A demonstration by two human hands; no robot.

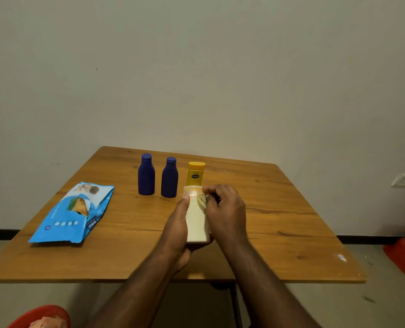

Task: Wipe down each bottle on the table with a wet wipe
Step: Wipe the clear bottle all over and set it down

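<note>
1. A cream bottle is held up just above the wooden table, a little below the middle of the frame, with its cap end pointing away toward the wall.
2. The bottle is gripped from the left by the left hand — the fingers are curled under and around it, and the thumb is laid along its side up to the neck.
3. A small, crumpled wet wipe is pinched in the bent fingers of the right hand. It is pressed against the top part of the bottle, close to the cap.
4. The right hand is mostly closed round the wipe; how tightly the wipe is squeezed cannot be told.
5. A yellow bottle is seen standing upright just behind the cream one, and its bottom part is hidden by it.
6. Two dark blue bottles are stood upright to the left of the yellow one — all three are lined up in a row near the middle of the frame.
7. A blue pack of wipes is laid flat at the left of the table, well apart from the bottles.
8. A plain pale wall is seen behind the table, filling the top half of the frame.
</note>
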